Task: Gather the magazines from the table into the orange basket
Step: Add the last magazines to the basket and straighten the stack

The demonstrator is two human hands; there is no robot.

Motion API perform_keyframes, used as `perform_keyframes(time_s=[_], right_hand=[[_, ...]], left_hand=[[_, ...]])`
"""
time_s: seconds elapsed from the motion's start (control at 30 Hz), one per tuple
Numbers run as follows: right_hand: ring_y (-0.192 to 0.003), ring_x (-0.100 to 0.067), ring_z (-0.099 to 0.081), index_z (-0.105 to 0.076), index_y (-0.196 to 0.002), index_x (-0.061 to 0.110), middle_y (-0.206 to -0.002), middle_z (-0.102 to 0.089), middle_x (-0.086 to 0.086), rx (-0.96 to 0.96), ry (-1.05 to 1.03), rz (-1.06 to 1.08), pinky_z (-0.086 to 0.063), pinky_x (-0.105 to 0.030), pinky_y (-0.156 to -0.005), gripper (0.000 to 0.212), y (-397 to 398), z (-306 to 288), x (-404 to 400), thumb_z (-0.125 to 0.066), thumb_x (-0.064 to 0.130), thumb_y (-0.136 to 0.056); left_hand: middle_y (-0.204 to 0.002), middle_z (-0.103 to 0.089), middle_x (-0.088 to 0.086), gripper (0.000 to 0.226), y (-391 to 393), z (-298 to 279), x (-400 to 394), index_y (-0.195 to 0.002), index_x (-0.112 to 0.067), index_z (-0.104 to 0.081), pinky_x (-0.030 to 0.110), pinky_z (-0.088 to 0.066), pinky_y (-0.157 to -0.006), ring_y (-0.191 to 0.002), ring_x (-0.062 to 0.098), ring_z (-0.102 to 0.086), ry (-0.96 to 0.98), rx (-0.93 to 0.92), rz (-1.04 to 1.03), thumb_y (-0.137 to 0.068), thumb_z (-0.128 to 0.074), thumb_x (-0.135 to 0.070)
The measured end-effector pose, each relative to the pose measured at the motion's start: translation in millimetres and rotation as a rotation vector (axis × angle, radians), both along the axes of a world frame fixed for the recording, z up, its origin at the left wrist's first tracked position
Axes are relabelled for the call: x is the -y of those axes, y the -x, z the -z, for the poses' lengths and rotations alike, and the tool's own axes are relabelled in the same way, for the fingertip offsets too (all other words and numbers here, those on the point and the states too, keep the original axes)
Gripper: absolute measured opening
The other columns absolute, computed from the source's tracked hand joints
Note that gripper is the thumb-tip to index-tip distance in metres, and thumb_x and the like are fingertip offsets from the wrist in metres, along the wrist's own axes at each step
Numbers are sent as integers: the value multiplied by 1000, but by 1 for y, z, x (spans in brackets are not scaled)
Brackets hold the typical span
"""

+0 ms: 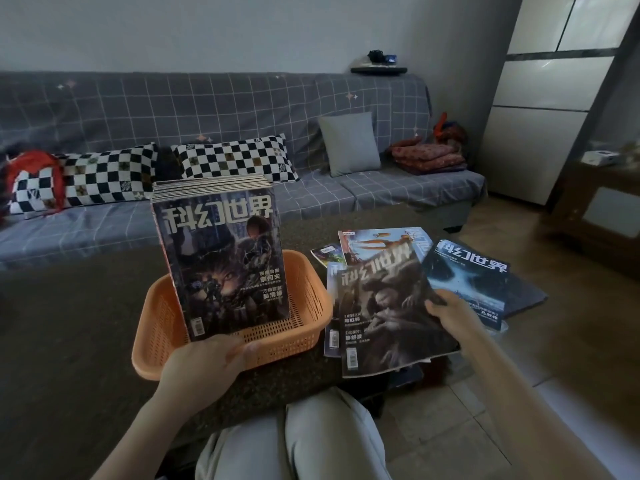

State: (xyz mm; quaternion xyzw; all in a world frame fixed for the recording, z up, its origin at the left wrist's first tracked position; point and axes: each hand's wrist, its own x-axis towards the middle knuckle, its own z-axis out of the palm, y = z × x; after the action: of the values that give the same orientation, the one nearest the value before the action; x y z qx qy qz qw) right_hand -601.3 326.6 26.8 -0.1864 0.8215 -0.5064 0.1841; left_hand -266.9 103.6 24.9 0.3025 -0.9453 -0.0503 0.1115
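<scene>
An orange basket sits on the dark table in front of me. A thick stack of magazines stands upright in it, dark cover facing me. My left hand grips the bottom edge of that stack at the basket's near rim. To the right, my right hand holds a dark-covered magazine by its right edge, tilted up over several other magazines spread on the table's right end.
A grey checked sofa with checkered pillows runs behind the table. My knees are below the near table edge. A wooden cabinet stands at the right, with tiled floor between.
</scene>
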Motion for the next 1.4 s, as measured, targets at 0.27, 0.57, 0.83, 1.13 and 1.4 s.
perform_keyframes(time_s=[0.27,0.57,0.83,1.13,1.4], right_hand=[[-84,-11,-56,-57,-101,28,-93,-60,6,-160,290,82,-42,-29,-68,15,-17,-48,14,-51,16,-95],[-88,-12,-59,-58,-106,28,-101,-63,0,-127,567,145,-48,-32,-77,18,-36,-84,30,-52,15,-94],[-99,-32,-63,-58,-102,31,-113,-64,-15,294,652,-184,-52,-49,-88,27,-79,-60,103,-50,6,-95],[-96,-17,-65,-56,-109,28,-106,-67,-3,394,586,-376,-54,-32,-77,25,-108,-41,175,-49,8,-96],[-99,-28,-60,-54,-98,23,-106,-62,-12,400,446,-406,-51,-42,-85,25,-114,-31,207,-43,0,-97]], left_hand=[[-79,-58,-19,50,0,-2,0,-90,-40,-60,11,-36,-53,-69,-8,-55,-39,30,-5,-89,-19,-68],[-88,-60,-19,53,2,-2,0,-110,-40,-62,10,-37,-56,-74,-8,-56,-50,50,-38,-91,-22,-68],[-80,-58,-19,64,2,-5,-2,-92,-38,-59,10,-33,-54,-69,-7,-54,-43,46,-36,-79,-9,-77],[-80,-59,-20,51,1,-9,-1,-96,-32,-67,11,-37,-58,-67,-6,-53,-132,32,-36,-91,-32,-69],[-78,-64,-13,52,0,-12,1,-82,-29,-63,23,-53,-69,-70,1,-61,-190,69,-57,-90,-33,-70]])
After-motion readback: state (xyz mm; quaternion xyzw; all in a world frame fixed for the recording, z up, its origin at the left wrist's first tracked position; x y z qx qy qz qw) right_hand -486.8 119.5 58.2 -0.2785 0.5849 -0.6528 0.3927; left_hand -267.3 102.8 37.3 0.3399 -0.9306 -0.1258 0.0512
